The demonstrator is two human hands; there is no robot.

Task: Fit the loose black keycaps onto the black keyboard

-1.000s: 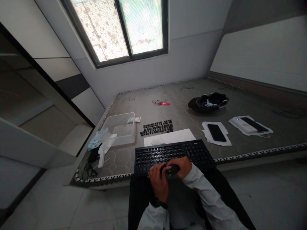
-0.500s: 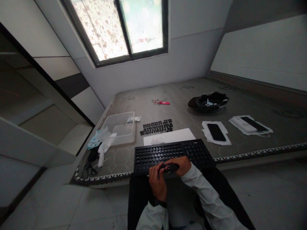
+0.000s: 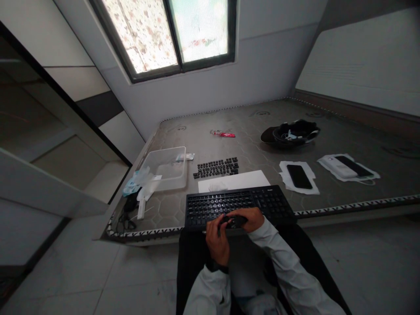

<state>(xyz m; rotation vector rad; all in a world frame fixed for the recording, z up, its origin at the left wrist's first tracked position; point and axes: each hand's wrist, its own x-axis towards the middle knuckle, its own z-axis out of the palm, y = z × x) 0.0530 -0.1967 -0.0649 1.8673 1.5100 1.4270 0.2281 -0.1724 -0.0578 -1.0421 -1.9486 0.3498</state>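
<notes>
A black keyboard [image 3: 219, 204] spans my lap and the near edge of the bed, its middle rows showing bare key sockets. Over its front edge, my right hand [image 3: 252, 218] is closed round a small dark rounded object [image 3: 235, 222], whose kind I cannot make out. My left hand [image 3: 217, 240] meets it from the left, thumb and fingers pinched at the object's end. Beyond the keyboard lies a white sheet [image 3: 249, 179] with a crumpled clear piece on it. Past that, loose black keycaps [image 3: 216, 167] are laid out in rows.
A clear plastic box [image 3: 169, 173] stands on the left, beside wrappers and a black cable [image 3: 126, 225]. On the right lie a phone [image 3: 299, 176] on a white cloth, a white device [image 3: 343, 167] and a black cap [image 3: 292, 133]. A red packet [image 3: 225, 134] lies further back.
The view has shifted slightly, so the bed and its objects sit a little higher and further right. Both hands keep their hold on the dark object.
</notes>
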